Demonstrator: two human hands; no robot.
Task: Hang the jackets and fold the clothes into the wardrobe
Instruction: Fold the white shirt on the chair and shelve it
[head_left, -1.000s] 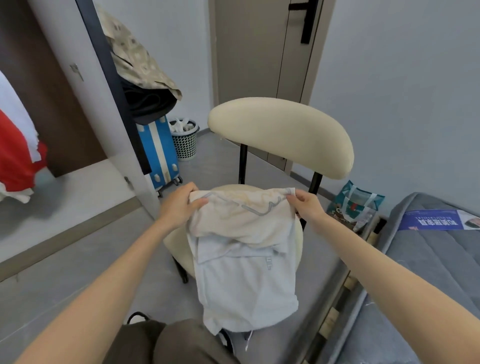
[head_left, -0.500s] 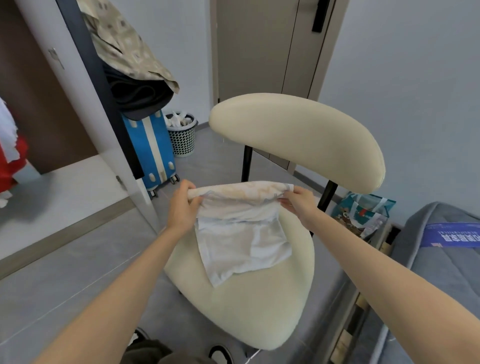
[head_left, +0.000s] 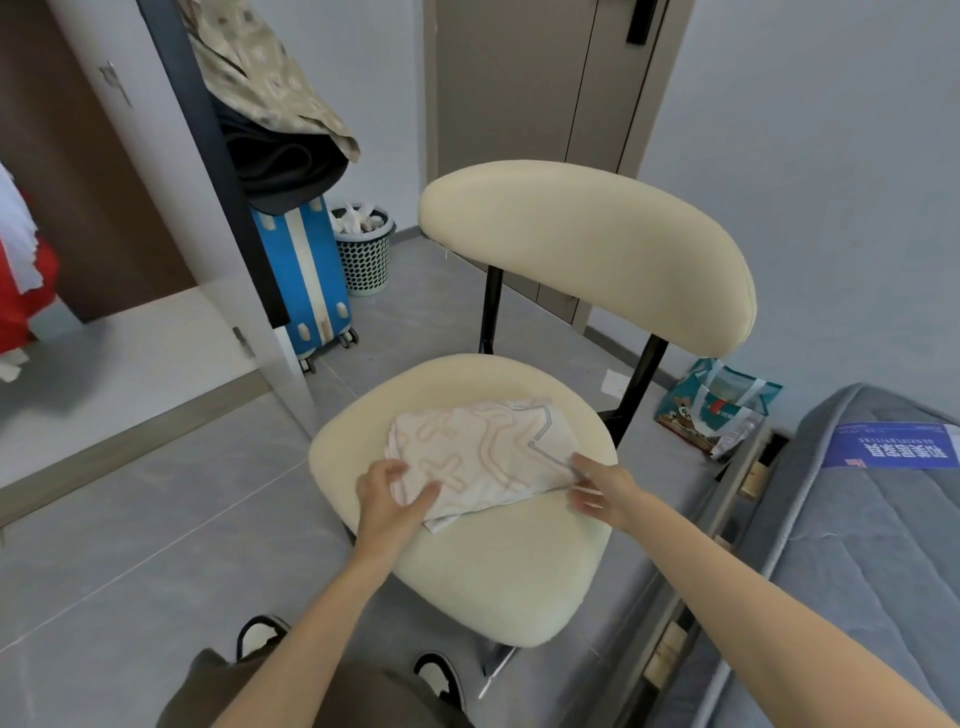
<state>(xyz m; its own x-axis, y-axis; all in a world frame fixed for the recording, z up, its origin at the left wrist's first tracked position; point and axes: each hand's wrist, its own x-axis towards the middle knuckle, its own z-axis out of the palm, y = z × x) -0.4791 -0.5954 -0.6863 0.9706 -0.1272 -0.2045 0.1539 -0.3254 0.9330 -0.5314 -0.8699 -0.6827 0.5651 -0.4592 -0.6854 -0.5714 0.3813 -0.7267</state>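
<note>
A folded white garment (head_left: 488, 452) with a pale pink line pattern lies flat on the cream chair seat (head_left: 493, 566). My left hand (head_left: 389, 501) grips its near left corner, thumb on top of the cloth. At the near right edge my right hand (head_left: 602, 488) pinches the fabric between its fingers. The open wardrobe (head_left: 130, 353) is at the left, with a red and white garment (head_left: 23, 280) hanging inside. A beige patterned garment (head_left: 260, 78) and a black one (head_left: 280, 166) are draped over the wardrobe door.
A blue suitcase (head_left: 306, 280) and a perforated basket (head_left: 363, 249) stand behind the wardrobe door. A teal bag (head_left: 717, 410) sits on the floor right of the chair. A grey mattress (head_left: 857, 545) fills the right side. My shoes (head_left: 260, 631) are on the grey floor.
The garment, held up by its top edge before, has been lowered and folded over onto the chair seat. Both hands came down and nearer with it.
</note>
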